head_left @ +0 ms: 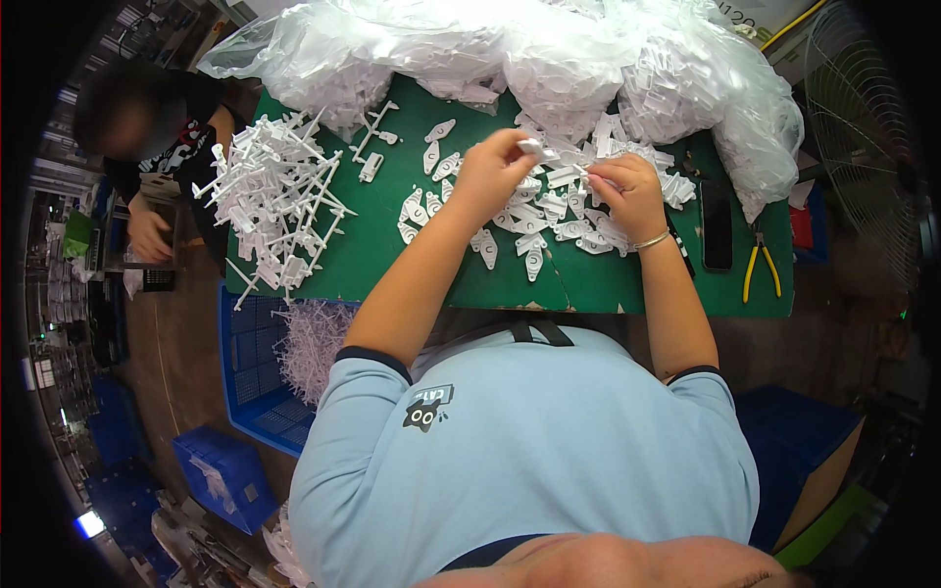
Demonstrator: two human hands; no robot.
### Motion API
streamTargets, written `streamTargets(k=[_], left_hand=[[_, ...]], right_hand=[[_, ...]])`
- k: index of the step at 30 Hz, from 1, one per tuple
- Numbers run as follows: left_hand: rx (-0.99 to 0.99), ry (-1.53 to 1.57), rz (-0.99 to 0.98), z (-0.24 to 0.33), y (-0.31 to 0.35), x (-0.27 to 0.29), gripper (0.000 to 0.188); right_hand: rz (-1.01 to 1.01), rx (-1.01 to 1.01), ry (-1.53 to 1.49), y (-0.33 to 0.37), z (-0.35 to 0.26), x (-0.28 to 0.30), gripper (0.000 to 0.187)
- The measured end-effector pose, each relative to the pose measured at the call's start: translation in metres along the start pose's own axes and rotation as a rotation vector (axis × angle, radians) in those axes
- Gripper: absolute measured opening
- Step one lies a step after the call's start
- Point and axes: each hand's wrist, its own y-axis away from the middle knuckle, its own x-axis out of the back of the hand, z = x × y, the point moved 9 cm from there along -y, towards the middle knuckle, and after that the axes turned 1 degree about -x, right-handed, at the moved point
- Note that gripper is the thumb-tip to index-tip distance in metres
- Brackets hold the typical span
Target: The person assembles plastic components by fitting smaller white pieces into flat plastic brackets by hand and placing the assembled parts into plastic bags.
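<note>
My left hand (490, 176) is closed in a pinch over the pile, with a small white plastic part (530, 146) at its fingertips. To the right, my right hand (630, 194) is also closed, thumb and fingers pressed together on a white plastic piece that they partly cover. Beneath and between both hands spreads a heap of loose white plastic parts (532, 241), many of them flat with a curved slot. Further left on the green table (392, 269) stands a tangled pile of white molded sprues (274, 201) with parts on them.
Clear bags of white parts (564, 83) line the far edge. A dark phone (717, 225) and yellow-handled pliers (760, 265) lie at the right, near a fan (863, 147). Below the table's left side sits a blue crate (240, 377) with sprue scraps. A person (172, 147) is at far left.
</note>
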Motion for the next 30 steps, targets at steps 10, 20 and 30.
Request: streamTargets(k=[10,20,30], left_hand=[[0.617,1.252,0.136,-0.035,0.065,0.014,0.032],[0.754,1.487,-0.128,-0.013,0.062,-0.030,0.047],[0.649,1.758,-0.172,-0.038,0.063,-0.005,0.025]], right_hand=[[0.161,-0.009,0.191,-0.009,-0.009,0.018,0.011],[0.019,-0.113,-0.274,-0.040,-0.085,-0.031,0.020],[-0.244,0.222,0.146,-0.053,-0.060,-0.065,0.025]])
